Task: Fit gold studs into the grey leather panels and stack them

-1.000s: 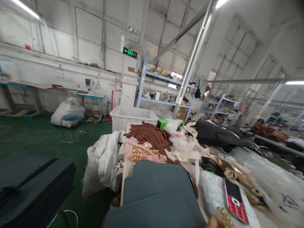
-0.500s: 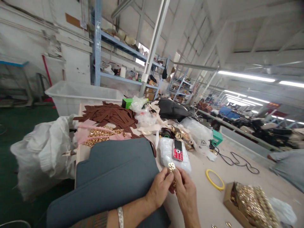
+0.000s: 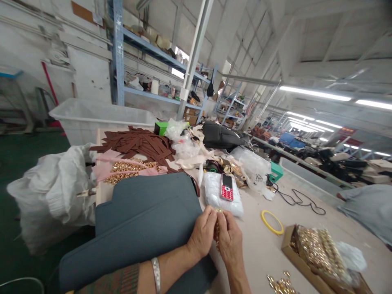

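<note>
My left hand (image 3: 201,232) and my right hand (image 3: 230,240) meet in front of me, fingers pinched together on a gold metal chain (image 3: 217,236). A bit of it shows above the fingertips, and more hangs between the palms; the rest is hidden by the fingers. Under my left forearm lie dark blue-grey flat panels (image 3: 147,212). Just beyond the hands, a red and black phone (image 3: 227,188) rests on a white plastic-wrapped packet (image 3: 212,192). Loose gold links (image 3: 283,283) are on the table near the bottom edge.
At right stands a cardboard box (image 3: 301,261) of gold pieces, near a yellow ring (image 3: 272,222) and black cord (image 3: 300,203). Brown strips (image 3: 137,143) and gold pieces on pink sheeting (image 3: 99,169) lie at back left. Another person's grey sleeve (image 3: 367,206) is at far right.
Both hands have shifted slightly left and closed nearer together, covering more of the gold piece at the fingertips. The view has tilted down a little, so more loose links show.
</note>
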Action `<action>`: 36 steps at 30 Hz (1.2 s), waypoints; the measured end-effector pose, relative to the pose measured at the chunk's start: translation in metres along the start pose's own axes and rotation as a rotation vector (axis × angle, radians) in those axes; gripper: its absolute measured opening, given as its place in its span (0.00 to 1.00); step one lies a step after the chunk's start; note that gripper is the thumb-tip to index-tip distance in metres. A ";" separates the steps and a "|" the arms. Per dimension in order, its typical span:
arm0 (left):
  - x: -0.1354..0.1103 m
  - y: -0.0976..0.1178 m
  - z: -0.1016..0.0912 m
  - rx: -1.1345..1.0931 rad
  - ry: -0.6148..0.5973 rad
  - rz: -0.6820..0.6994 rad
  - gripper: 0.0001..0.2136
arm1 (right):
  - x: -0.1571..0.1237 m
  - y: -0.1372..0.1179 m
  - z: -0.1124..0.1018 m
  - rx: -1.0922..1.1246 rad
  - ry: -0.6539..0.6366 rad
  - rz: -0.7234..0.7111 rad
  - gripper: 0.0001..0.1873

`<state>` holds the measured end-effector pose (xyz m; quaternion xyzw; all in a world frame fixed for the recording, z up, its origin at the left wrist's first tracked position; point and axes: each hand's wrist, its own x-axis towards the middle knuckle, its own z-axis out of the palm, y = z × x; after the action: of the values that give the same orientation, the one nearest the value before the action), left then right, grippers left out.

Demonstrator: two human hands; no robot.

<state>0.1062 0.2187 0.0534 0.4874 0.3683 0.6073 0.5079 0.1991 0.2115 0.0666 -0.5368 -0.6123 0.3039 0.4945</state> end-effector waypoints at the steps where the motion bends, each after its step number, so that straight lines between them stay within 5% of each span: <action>1: 0.000 0.000 0.000 0.016 0.008 0.008 0.16 | 0.000 0.001 0.001 -0.023 0.012 -0.025 0.24; 6: 0.003 -0.005 0.000 0.120 0.058 0.024 0.17 | -0.002 0.008 0.005 -0.136 0.064 -0.105 0.24; 20: 0.003 -0.005 -0.001 0.273 0.039 0.055 0.15 | -0.002 0.028 0.015 0.147 0.235 0.164 0.25; 28: -0.005 -0.007 0.004 0.359 0.001 0.047 0.10 | -0.003 0.022 0.015 0.000 0.319 0.087 0.24; 36: 0.001 -0.010 0.004 0.310 0.076 0.004 0.11 | 0.002 0.026 0.020 0.318 0.365 0.330 0.21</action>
<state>0.1124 0.2212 0.0450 0.5374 0.4757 0.5621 0.4110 0.1901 0.2231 0.0375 -0.5906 -0.3623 0.3708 0.6184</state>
